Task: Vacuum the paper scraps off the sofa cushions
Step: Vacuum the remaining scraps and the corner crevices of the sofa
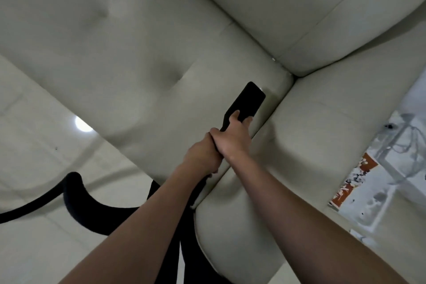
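Both hands, left hand (202,154) and right hand (232,138), grip the black vacuum nozzle (246,101) at frame centre, beside the cushion seam (272,110). One paper scrap (273,59) above could slip into the crease.

The pale cream leather sofa cushions (143,37) are plain, unpatterned. The flat matte black vacuum nozzle (247,101) is solid black, as is the curved black hose (76,191) at eight o'clock. At three o'clock, a white sheet (378,168) carries orange-red patches and grey-black speckles. The glossy floor (34,145) is off-white.
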